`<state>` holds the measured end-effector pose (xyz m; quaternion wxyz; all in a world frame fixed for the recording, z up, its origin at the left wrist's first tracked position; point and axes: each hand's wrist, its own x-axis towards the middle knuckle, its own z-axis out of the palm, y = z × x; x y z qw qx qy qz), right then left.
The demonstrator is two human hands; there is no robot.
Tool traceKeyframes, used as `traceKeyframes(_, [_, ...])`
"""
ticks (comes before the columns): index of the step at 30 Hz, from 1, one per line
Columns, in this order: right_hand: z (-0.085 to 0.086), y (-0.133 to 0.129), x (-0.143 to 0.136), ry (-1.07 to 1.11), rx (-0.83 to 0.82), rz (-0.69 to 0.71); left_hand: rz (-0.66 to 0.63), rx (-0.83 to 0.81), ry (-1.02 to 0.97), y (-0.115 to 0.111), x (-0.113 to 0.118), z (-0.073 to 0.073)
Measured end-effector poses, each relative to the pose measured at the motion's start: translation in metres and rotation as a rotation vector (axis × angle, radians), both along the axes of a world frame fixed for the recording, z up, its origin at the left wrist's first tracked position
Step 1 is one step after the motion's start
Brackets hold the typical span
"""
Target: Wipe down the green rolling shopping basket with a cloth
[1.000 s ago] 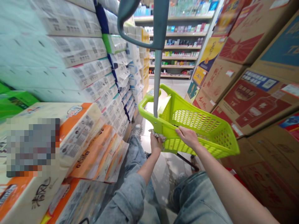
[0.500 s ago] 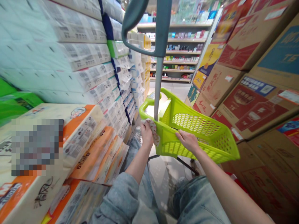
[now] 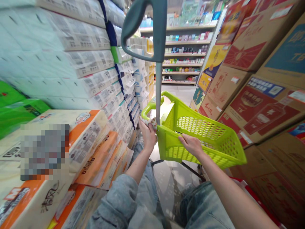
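Note:
A lime-green plastic shopping basket cart (image 3: pixel 197 124) with perforated sides stands in front of me, tilted a little down to the right. From its near left end rises a grey pole topped by a grey loop handle (image 3: pixel 158 35). My left hand (image 3: pixel 148 135) is closed on a patterned cloth (image 3: pixel 152 123), pressed against the green rim at the pole's foot. My right hand (image 3: pixel 192 144) grips the basket's near top rim, fingers over the edge. Under the basket, part of the dark wheeled frame (image 3: pixel 193 171) shows.
Packs of tissue (image 3: pixel 95 63) are piled high on the left. Nearer stand orange-and-cream packs (image 3: pixel 90 149) with a pixelated object on top. Cardboard cartons (image 3: pixel 267 101) are stacked on the right. Shelves of small goods (image 3: pixel 183 54) close the aisle's far end.
My left hand and the cloth have moved up and left along the basket's end rim. The handle appears farther left and lower. My right hand keeps its hold on the rim.

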<state>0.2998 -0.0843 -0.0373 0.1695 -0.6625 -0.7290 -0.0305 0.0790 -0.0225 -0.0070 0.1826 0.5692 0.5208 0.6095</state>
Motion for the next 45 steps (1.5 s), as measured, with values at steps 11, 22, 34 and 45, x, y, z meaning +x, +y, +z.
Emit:
traceKeyframes(11, [-0.004,-0.005,0.007,-0.002,0.018,0.029,-0.205,0.307,0.413,-0.009,-0.011,0.008])
traceKeyframes(22, [-0.004,-0.008,0.001,-0.001,0.023,0.009,-0.139,0.114,0.534,0.047,-0.024,0.051])
traceKeyframes(34, [-0.002,-0.003,0.001,0.007,0.033,0.005,0.014,-0.098,0.381,0.070,-0.025,0.067])
traceKeyframes(45, [-0.003,-0.006,0.004,-0.002,0.047,-0.005,0.148,0.102,0.566,0.065,-0.022,0.080])
